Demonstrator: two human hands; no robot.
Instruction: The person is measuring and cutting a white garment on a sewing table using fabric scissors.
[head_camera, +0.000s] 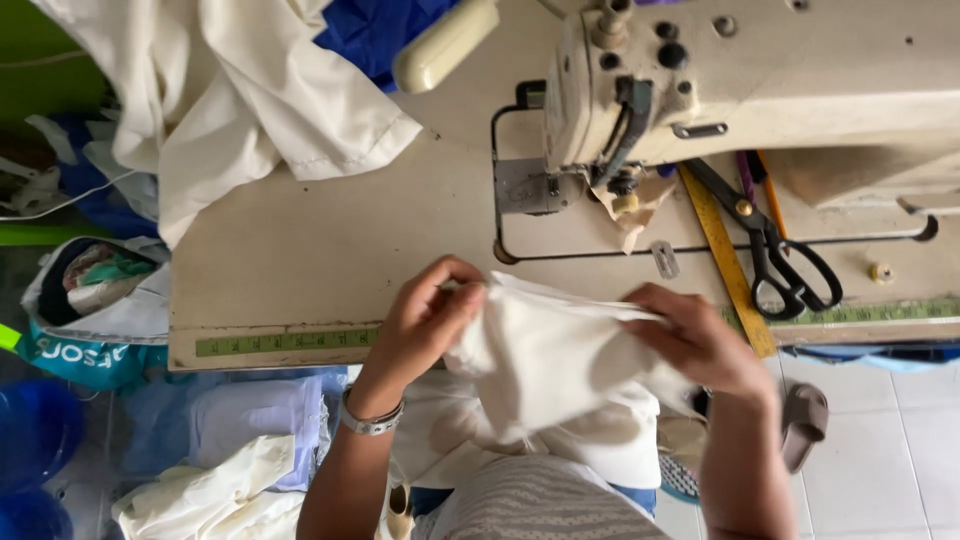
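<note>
White cloth (545, 360) pinched between left hand (425, 320) and right hand (700, 340).

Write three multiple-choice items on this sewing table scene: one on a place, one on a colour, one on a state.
1. Where do the scissors lie?
A. On the floor
B. On the table, right of the yellow ruler
C. In the person's lap

2. What colour is the cloth piece that the hands hold?
A. Cream white
B. Red
C. Black

3. How do the left hand and right hand stand?
A. Both flat on the table
B. One on the scissors
C. Both gripping the cloth piece

Key: 1 B, the black handles rest on the tabletop beside the ruler, under the sewing machine. 2 A, the fabric is pale cream. 3 C, fingers of both pinch its edges.
</note>
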